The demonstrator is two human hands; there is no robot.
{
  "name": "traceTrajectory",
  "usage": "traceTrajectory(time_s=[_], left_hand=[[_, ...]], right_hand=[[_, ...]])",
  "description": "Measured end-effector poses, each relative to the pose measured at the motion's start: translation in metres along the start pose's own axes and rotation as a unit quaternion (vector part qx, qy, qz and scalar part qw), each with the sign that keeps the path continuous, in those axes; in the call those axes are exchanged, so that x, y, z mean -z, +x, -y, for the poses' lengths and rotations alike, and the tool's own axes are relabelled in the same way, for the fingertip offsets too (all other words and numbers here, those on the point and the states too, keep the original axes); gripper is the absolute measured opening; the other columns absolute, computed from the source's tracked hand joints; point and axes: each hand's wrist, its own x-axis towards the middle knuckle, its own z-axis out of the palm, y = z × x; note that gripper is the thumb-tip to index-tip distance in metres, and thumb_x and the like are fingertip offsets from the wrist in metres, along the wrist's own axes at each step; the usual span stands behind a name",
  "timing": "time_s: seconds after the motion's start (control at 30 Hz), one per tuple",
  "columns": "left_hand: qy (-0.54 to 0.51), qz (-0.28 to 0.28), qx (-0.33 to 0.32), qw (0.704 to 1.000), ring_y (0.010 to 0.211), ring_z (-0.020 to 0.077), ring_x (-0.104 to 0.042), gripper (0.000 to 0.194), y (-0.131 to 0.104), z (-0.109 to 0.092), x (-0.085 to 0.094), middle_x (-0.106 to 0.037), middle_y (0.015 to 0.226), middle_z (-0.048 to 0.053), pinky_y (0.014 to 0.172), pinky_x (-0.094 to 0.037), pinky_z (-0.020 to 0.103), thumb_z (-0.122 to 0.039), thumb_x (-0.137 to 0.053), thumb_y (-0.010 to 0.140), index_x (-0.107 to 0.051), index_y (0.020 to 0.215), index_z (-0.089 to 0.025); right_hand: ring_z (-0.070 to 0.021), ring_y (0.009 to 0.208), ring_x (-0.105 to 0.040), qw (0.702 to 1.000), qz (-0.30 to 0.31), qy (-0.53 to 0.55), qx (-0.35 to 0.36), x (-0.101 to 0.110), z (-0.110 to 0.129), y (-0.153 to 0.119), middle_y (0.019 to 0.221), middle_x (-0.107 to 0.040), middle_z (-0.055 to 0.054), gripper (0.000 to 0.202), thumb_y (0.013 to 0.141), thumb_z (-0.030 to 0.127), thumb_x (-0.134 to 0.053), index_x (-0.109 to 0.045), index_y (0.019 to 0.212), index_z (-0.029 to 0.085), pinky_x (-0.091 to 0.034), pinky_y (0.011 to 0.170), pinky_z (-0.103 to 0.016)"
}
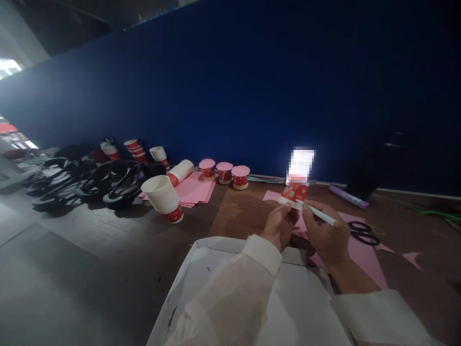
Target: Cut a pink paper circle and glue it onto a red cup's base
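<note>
Red, patterned paper cup (294, 193) raised above the brown counter (237, 211), in front of a bright, pixelated rectangle (301, 163). The left hand (279, 226) pinches its near edge between thumb and fingers; the right hand (327, 235) pinches a slim white pen with an orange end (322, 214), its tip at the cup's near edge, though contact cannot be confirmed. The cup is probably light, thin-walled and easily dented, its smooth print offering moderate grip; it is best taken lightly at the rim or around the wall, without squeezing. The pen, likely rigid and light, is best held near its tip. Counted: one cup and one pen in the hands; three short red cup pieces with pink paper discs on top (224, 174), in a row; one tilted stack of white-and-red paper cups (162, 196), its number of cups unclear; one pair of black-handled scissors (363, 233); one purple tube (348, 197); and two small pink paper scraps (413, 259) beyond the scissors, while the overlapping pink sheets (196, 190) cannot be counted
</note>
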Motion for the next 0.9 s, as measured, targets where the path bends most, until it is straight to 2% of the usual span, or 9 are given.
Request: traceTrajectory(time_s=[0.1,0.37,0.53,0.67,0.9], left_hand=[[0.001,0.033,0.017,0.999,0.064,0.0088,-0.060,0.015,-0.0001,-0.0004,0.0003,-0.065,0.074,0.004,0.071,-0.051,0.019,-0.005,-0.061,0.089,-0.070,0.078,-0.010],[0.001,0.021,0.026,0.999,0.065,0.0092,-0.060,0.012,-0.0041,-0.0031,-0.0028,-0.066,0.078,0.005,0.073,-0.051,0.020,-0.007,-0.066,0.089,-0.071,0.079,-0.010],[-0.007,0.009,0.033,0.999,0.064,0.0088,-0.060,0.023,-0.0093,-0.0065,-0.0068,-0.064,0.075,0.005,0.071,-0.050,0.019,-0.005,-0.056,0.095,-0.069,0.077,-0.010],[-0.006,0.011,0.035,0.999,0.063,0.0092,-0.059,0.018,-0.0085,-0.0073,-0.0061,-0.064,0.075,0.005,0.072,-0.051,0.020,-0.006,-0.061,0.093,-0.069,0.077,-0.011],[-0.013,0.013,0.041,0.999,0.063,0.0094,-0.059,0.023,-0.0081,-0.0078,-0.0063,-0.063,0.073,0.005,0.074,-0.052,0.021,-0.005,-0.054,0.095,-0.068,0.078,-0.010]], right_hand=[[-0.0223,0.075,-0.074,1.000,-0.004,-0.010,0.006,-0.0007,-0.0007,0.0000,0.088,-0.080,-0.010,0.025,0.093,0.038,-0.063,-0.077,0.092,0.018,-0.057,0.071,-0.033],[-0.0222,0.071,-0.073,1.000,-0.001,-0.009,-0.012,-0.0008,0.0010,-0.0004,0.087,-0.080,-0.010,0.026,0.093,0.038,-0.063,-0.077,0.093,0.017,-0.056,0.070,-0.033],[-0.0236,0.075,-0.074,1.000,0.004,-0.010,-0.022,-0.0003,0.0016,-0.0004,0.089,-0.080,-0.011,0.028,0.093,0.041,-0.062,-0.077,0.094,0.017,-0.057,0.074,-0.035],[-0.0229,0.072,-0.073,1.000,0.007,-0.017,-0.020,0.0003,0.0011,0.0001,0.088,-0.080,-0.011,0.028,0.093,0.041,-0.062,-0.077,0.094,0.017,-0.058,0.072,-0.035],[-0.0210,0.068,-0.072,1.000,0.000,-0.016,-0.007,-0.0005,0.0009,0.0007,0.086,-0.079,-0.010,0.025,0.093,0.038,-0.062,-0.076,0.092,0.018,-0.058,0.070,-0.033]])
